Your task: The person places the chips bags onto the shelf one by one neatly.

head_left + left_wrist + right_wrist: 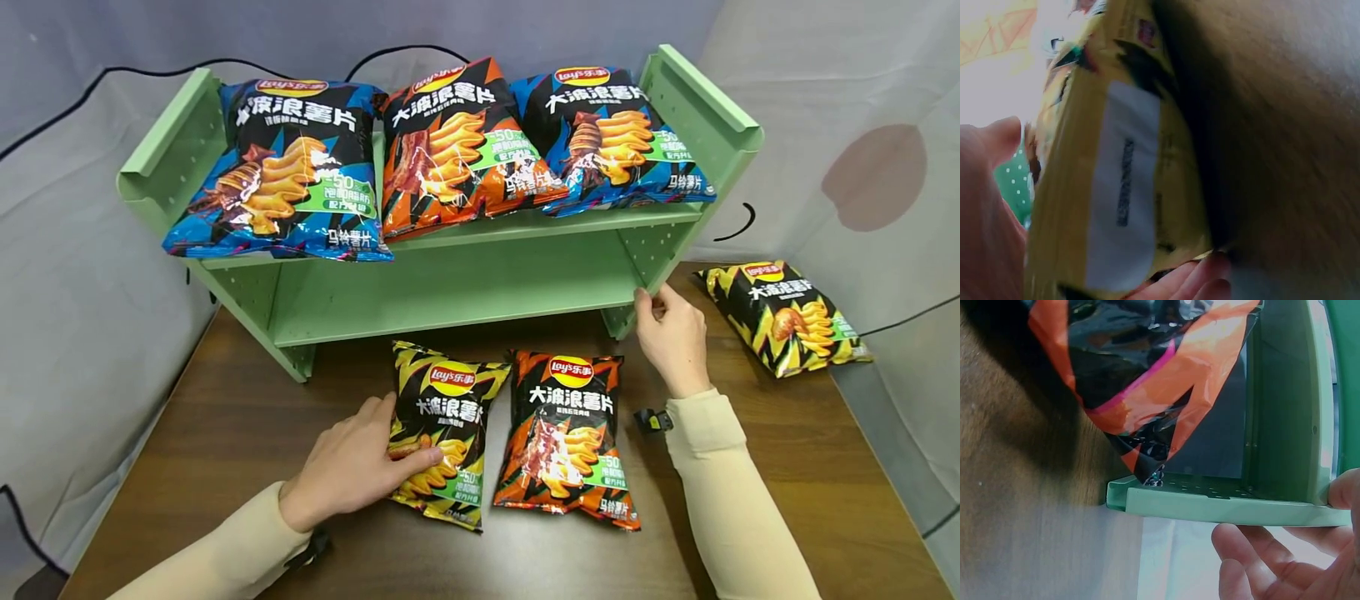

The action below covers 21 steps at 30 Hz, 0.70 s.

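Observation:
A yellow-and-black bag of potato chips [442, 417] lies on the table. My left hand [347, 458] grips its left side, thumb on the front and fingers at the edge; the left wrist view shows thumb and fingertips on either side of the chip bag [1182, 212]. My right hand [677, 343] holds the lower right side panel of a green shelf [457, 292]. In the right wrist view, thumb and fingers lie on opposite sides of the panel [1229, 511]. An orange-and-black chip bag [562, 417] lies between the hands, untouched.
On the shelf's upper level sit two blue chip bags [300, 175] and an orange chip bag [457, 150] between them. Another yellow chip bag [787, 321] lies at the table's right edge. A black cable [172, 69] runs along the curtain behind.

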Each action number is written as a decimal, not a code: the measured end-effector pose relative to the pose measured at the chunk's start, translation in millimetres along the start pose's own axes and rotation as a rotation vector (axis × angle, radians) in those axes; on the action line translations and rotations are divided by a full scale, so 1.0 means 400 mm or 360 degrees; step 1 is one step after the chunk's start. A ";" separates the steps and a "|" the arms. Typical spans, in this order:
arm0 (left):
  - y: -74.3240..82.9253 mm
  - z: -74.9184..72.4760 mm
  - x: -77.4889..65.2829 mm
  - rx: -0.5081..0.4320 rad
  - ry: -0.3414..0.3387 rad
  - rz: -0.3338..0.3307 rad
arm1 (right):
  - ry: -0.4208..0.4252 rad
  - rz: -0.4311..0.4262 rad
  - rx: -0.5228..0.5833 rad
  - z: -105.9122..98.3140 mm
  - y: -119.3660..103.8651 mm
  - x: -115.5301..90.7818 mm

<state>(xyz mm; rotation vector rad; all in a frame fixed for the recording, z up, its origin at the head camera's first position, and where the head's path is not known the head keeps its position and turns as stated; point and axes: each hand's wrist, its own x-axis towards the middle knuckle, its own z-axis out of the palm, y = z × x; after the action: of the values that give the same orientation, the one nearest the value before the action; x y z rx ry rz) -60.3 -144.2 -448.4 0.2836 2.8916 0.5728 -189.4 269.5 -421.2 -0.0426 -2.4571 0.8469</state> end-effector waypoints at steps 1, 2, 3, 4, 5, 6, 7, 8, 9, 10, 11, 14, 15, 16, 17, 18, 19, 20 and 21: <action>0.001 0.005 0.001 0.0016 0.0018 0.0006 | -0.0001 0.0002 -0.0002 0.000 0.000 0.000; 0.002 0.010 0.002 0.0025 0.0031 0.0006 | -0.0003 0.0004 -0.0003 -0.001 0.000 0.000; 0.002 0.013 0.004 0.0031 0.0039 0.0009 | -0.0006 0.0008 -0.0004 -0.001 0.000 0.000; 0.001 0.016 0.006 0.0031 0.0042 0.0010 | -0.0009 0.0012 -0.0002 -0.001 0.001 0.000; -0.001 0.018 0.008 0.0027 0.0043 0.0010 | -0.0013 0.0014 -0.0005 -0.002 0.000 0.001; -0.002 0.019 0.010 0.0021 0.0042 0.0009 | -0.0015 0.0016 -0.0007 -0.002 0.000 0.001; -0.004 0.020 0.012 0.0007 0.0034 0.0007 | -0.0018 0.0018 -0.0004 -0.002 0.000 0.000; -0.006 0.019 0.013 -0.0013 0.0023 0.0004 | -0.0017 0.0018 -0.0003 -0.002 0.000 0.000; -0.007 0.019 0.014 -0.0034 0.0010 0.0002 | -0.0015 0.0016 -0.0003 -0.002 0.000 0.000; -0.009 0.018 0.015 -0.0062 -0.0006 -0.0002 | -0.0012 0.0013 -0.0002 -0.002 -0.001 0.000; -0.011 0.018 0.015 -0.0097 -0.0022 -0.0004 | -0.0009 0.0009 -0.0004 -0.002 -0.001 0.000; -0.014 0.016 0.013 -0.0195 -0.0048 -0.0002 | -0.0001 0.0004 -0.0009 -0.002 -0.003 0.001; -0.014 0.016 0.012 -0.0227 -0.0040 0.0005 | 0.0000 0.0003 -0.0009 -0.002 -0.003 0.001; -0.014 0.017 0.010 -0.0260 -0.0022 0.0015 | 0.0001 0.0002 -0.0007 -0.002 -0.004 0.001; -0.014 0.018 0.009 -0.0286 0.0003 0.0030 | 0.0000 0.0002 -0.0006 -0.003 -0.004 0.000; -0.014 0.019 0.007 -0.0304 0.0037 0.0051 | 0.0001 0.0003 -0.0006 -0.003 -0.004 0.001; -0.014 0.019 0.005 -0.0323 0.0076 0.0074 | 0.0003 0.0003 -0.0005 -0.003 -0.004 0.000; -0.015 0.021 0.003 -0.0341 0.0114 0.0092 | 0.0002 0.0003 -0.0005 -0.003 -0.004 0.000; -0.015 0.021 0.000 -0.0354 0.0148 0.0114 | 0.0004 0.0005 -0.0009 -0.002 -0.003 0.000</action>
<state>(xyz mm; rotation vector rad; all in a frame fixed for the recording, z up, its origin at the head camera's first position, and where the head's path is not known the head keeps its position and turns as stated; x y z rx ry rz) -59.3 -146.7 -458.4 0.3370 2.8792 0.9352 -188.8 269.1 -419.9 -0.0492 -2.4576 0.8408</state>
